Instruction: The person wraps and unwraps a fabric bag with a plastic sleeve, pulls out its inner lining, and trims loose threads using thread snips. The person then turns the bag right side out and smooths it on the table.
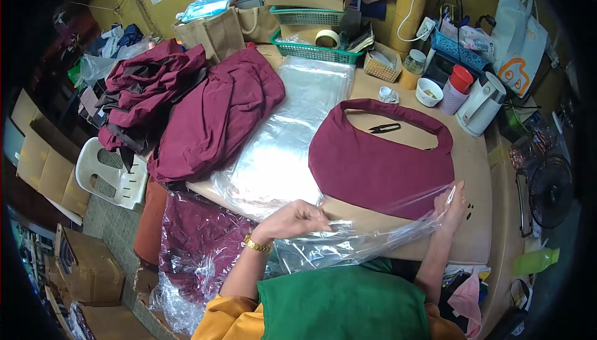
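Note:
Between my hands stretches a clear plastic bag (329, 246), spread over the table's near edge. My left hand (298, 218), a gold watch at its wrist, pinches one side of the plastic. At the other side, my right hand (453, 206) grips it by the lower right corner of a maroon shoulder bag (379, 166). The shoulder bag lies flat, and the plastic overlaps its lower edge. Inside the loop of its strap rest small black thread snips (385, 128). A stack of clear plastic bags (280, 128) lies to the left of the shoulder bag.
Maroon bags (217, 110) are heaped on the table's left side. Below them, plastic-wrapped maroon bags (199, 234) fill a container. A white chair (112, 175) stands at left. Along the back right are a white bowl (429, 92), a jar (413, 66) and a kettle (482, 103).

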A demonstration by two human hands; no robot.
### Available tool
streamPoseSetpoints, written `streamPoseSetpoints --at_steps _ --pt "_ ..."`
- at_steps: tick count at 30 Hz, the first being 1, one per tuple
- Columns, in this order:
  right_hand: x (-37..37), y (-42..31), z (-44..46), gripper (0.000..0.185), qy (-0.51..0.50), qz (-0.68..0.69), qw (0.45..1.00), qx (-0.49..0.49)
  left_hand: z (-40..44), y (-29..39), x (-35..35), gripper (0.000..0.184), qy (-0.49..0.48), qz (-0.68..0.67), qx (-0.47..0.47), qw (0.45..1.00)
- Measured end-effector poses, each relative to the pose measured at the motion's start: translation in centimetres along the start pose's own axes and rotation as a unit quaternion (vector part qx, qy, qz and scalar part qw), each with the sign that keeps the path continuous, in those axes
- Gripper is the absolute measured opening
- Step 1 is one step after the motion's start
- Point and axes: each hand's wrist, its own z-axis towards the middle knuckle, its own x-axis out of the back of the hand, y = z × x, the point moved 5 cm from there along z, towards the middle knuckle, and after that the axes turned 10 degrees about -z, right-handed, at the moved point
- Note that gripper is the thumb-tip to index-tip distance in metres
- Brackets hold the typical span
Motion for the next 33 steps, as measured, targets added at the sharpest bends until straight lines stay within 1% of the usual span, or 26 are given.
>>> streamPoseSetpoints --at_steps 1,3,4,6,7,8,9,10,12,13,14,16,18,19,20,21,22,24,26,27,28,29,30,31,32,33 --pt "1.1 0.1 0.2 0.021 0.002 0.000 1.000 0.001 -0.2 0.5 1.3 0.018 0.094 0.016 -0.080 0.992" --pt "-0.1 0.4 -0.5 0.018 -0.308 -0.304 0.901 0.024 -1.1 0.9 4.5 0.024 0.301 -0.054 -0.205 0.930" --pt "-0.4 0.0 -0.9 0.018 -0.306 -0.304 0.902 0.025 -2.0 1.0 5.5 0.026 0.358 -0.089 -0.148 0.918" --pt "-3.1 -0.1 -4.4 0.018 -0.576 -0.293 0.763 0.012 -2.2 -0.1 5.7 0.023 0.208 -0.434 -0.237 0.844" --pt "-2.9 0.0 -3.6 0.013 -0.545 -0.264 0.785 0.134 -2.5 -0.5 5.0 0.025 0.089 -0.502 -0.203 0.836" --pt "-2.5 0.9 -3.5 0.013 -0.543 -0.266 0.785 0.133 -2.7 -0.6 4.1 0.028 -0.032 -0.559 -0.166 0.812" --pt "-1.8 0.4 -2.0 0.014 -0.364 -0.121 0.920 0.085 -2.4 0.2 2.9 0.024 -0.009 -0.338 -0.109 0.935" --pt "-0.2 0.7 -1.0 0.017 -0.158 0.032 0.986 0.031 -2.2 1.0 1.7 0.024 -0.015 -0.090 -0.055 0.994" --pt "0.8 0.8 -0.1 0.026 -0.170 0.133 0.976 0.010 -2.1 1.4 0.2 0.032 -0.058 -0.013 0.121 0.991" --pt "0.2 1.4 -0.5 0.024 -0.245 0.174 0.951 -0.077 -2.3 -0.1 1.0 0.032 -0.061 -0.012 0.121 0.991" --pt "-0.3 1.9 -1.1 0.023 -0.316 0.212 0.911 -0.162 -2.8 -1.8 4.1 0.033 0.083 -0.108 0.005 0.991" --pt "-1.5 0.7 -2.2 0.027 -0.414 0.070 0.902 -0.097 -3.3 2.0 5.4 0.033 0.277 -0.350 -0.234 0.864" --pt "-3.1 0.1 -4.1 0.039 -0.571 -0.217 0.791 0.037 -2.9 2.7 5.8 0.042 -0.083 -0.631 -0.241 0.732" --pt "-2.2 1.0 -3.3 0.033 -0.498 -0.157 0.847 0.099 -3.7 2.1 5.1 0.036 -0.080 -0.677 -0.218 0.699" --pt "-1.9 1.4 -2.9 0.033 -0.496 -0.158 0.848 0.099 -3.8 1.4 4.7 0.037 0.011 -0.450 -0.211 0.868" --pt "-0.9 1.2 -1.4 0.030 -0.383 0.022 0.922 0.043 -3.7 1.5 3.9 0.037 0.089 -0.183 -0.170 0.964" --pt "0.5 1.6 -0.2 0.031 -0.248 0.202 0.947 -0.015 -3.2 4.2 1.8 0.034 -0.033 0.059 -0.108 0.992" --pt "0.4 2.9 -0.3 0.032 -0.257 0.261 0.928 -0.072 -3.4 4.3 0.7 0.025 -0.030 0.151 0.191 0.969" --pt "-1.9 2.5 -2.2 0.014 -0.359 -0.034 0.933 -0.020 -4.7 2.0 4.3 0.019 0.293 -0.067 0.018 0.954" --pt "-3.1 1.9 -3.3 0.010 -0.439 -0.177 0.881 -0.016 -4.8 2.6 5.5 0.022 0.313 -0.127 -0.182 0.923" --pt "-4.1 1.3 -4.6 0.009 -0.516 -0.297 0.804 0.008 -4.4 3.0 6.9 0.024 0.313 -0.273 -0.242 0.877" --pt "-4.0 1.4 -5.0 0.009 -0.521 -0.282 0.805 0.035 -4.4 2.6 7.1 0.024 0.205 -0.435 -0.243 0.843" --pt "-4.7 1.1 -4.6 0.010 -0.474 -0.150 0.866 0.059 -4.8 2.5 7.3 0.023 0.089 -0.579 -0.235 0.776" --pt "-5.8 0.4 -4.6 0.011 -0.432 -0.018 0.896 0.096 -4.9 2.8 6.3 0.026 -0.027 -0.608 -0.194 0.770" --pt "-5.5 -0.4 -3.7 0.018 -0.299 0.073 0.951 0.026 -4.8 2.7 6.0 0.026 -0.027 -0.608 -0.194 0.769" --pt "-3.8 0.2 -2.4 0.020 -0.186 0.129 0.974 -0.019 -4.2 3.9 3.9 0.025 -0.052 -0.267 -0.181 0.945"
